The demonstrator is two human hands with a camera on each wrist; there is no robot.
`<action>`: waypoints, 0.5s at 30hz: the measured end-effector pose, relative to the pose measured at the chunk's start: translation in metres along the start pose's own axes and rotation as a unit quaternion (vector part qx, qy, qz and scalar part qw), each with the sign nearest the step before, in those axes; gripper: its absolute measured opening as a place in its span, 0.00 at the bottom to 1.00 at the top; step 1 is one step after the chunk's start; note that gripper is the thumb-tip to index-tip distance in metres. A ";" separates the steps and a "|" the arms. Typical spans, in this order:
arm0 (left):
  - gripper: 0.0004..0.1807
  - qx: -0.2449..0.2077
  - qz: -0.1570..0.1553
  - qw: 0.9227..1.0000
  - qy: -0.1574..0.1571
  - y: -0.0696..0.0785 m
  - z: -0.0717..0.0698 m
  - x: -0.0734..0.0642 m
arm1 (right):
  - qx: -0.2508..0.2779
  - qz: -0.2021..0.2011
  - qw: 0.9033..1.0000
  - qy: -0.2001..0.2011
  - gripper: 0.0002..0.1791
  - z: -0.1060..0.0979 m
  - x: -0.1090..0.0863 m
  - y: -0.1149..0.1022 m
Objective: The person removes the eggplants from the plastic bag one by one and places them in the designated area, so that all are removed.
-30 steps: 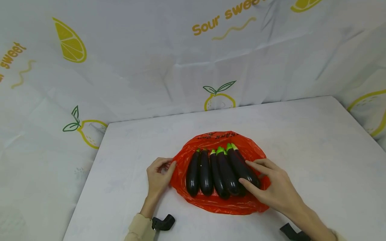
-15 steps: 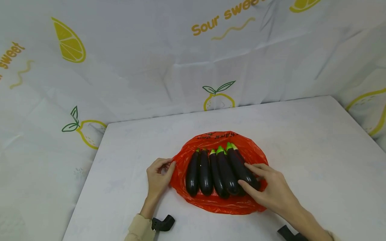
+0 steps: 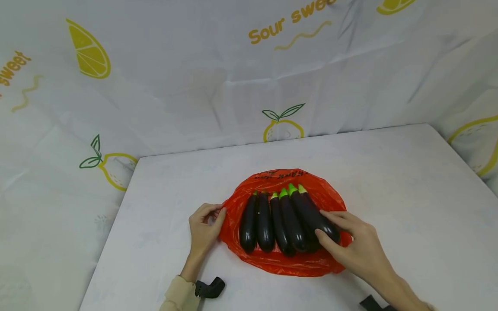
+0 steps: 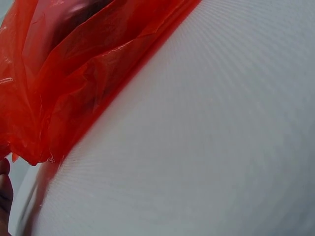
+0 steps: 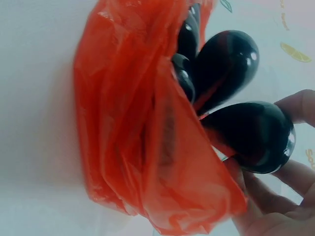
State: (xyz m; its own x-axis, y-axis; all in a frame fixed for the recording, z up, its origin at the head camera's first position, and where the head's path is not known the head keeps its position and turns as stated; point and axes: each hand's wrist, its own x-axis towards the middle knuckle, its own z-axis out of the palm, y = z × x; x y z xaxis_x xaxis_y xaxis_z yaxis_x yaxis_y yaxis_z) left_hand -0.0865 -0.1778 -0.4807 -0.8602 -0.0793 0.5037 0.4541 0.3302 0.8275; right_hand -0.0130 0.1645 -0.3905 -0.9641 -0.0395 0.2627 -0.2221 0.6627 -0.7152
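Several dark, glossy eggplants (image 3: 266, 229) with green stem ends lie side by side in an opened red plastic bag (image 3: 268, 264). At the bag's left edge, my left hand (image 3: 205, 226) pinches the plastic between thumb and fingers. My right hand (image 3: 359, 242) grips the thick lower end of an eggplant (image 3: 309, 211) on the right of the row, which partly covers others. The right wrist view shows this eggplant (image 5: 256, 135) between thumb and fingers, with the bag's side (image 5: 133, 123) beside it. Only a sliver of a left finger (image 4: 5, 189) shows in the left wrist view.
The bag rests on a white-covered table (image 3: 408, 181). Behind it hangs a white cloth (image 3: 175, 86) printed with lemons and lettering. Black straps are on both wrists, such as the left wrist strap (image 3: 210, 287).
My right hand has taken a firmer hold of the eggplant and shifted slightly. The eggplant's lower end has moved a little right, its stem end a little left. My left hand stays put.
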 end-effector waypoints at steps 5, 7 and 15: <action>0.06 0.002 -0.004 1.000 -0.006 -0.001 -0.001 0.000 | 0.026 -0.026 0.999 0.033 0.26 -0.003 -0.001 0.003; 0.05 0.004 -0.008 1.000 -0.007 -0.001 -0.001 -0.001 | 0.043 -0.038 0.997 0.045 0.27 -0.005 0.000 0.005; 0.06 -0.010 0.001 1.000 -0.003 -0.002 0.000 0.000 | 0.077 -0.040 0.993 0.077 0.27 -0.011 0.005 0.016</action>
State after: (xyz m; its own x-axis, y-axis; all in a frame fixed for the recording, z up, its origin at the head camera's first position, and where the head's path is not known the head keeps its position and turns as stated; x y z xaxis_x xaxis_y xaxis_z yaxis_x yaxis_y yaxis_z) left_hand -0.0874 -0.1779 -0.4821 -0.8608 -0.0731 0.5037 0.4603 0.3107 0.8316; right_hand -0.0203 0.1828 -0.3935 -0.9110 0.0356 0.4108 -0.3287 0.5387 -0.7757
